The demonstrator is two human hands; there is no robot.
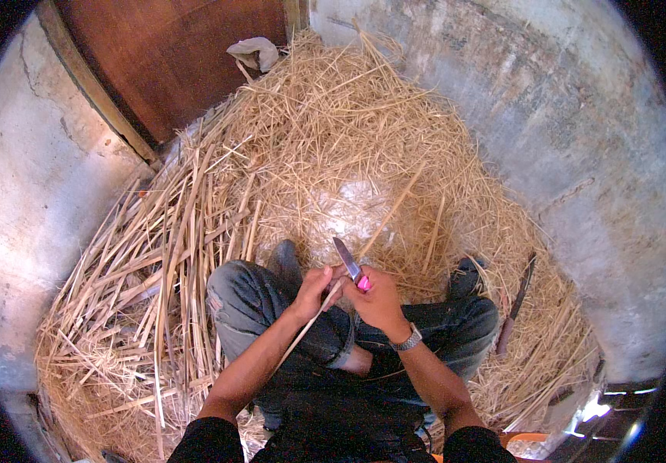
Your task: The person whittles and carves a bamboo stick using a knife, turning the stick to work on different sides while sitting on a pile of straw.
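Observation:
I sit among straw with my knees in jeans raised in front of me. My right hand point(379, 299), with a watch on its wrist, grips a small knife point(350, 265) with a pink handle, blade pointing up and away. My left hand point(313, 292) pinches a long pale straw stalk point(383, 222) that runs from under my left forearm, past the blade, out over the pile ahead. The blade lies against the stalk right between the two hands.
A deep heap of loose straw point(333, 131) fills the floor ahead; flatter split stalks point(163, 255) lie at my left. A second long dark blade point(516, 301) rests on the straw at my right. Concrete walls, a brown wooden door point(171, 54), a grey cloth point(254, 52).

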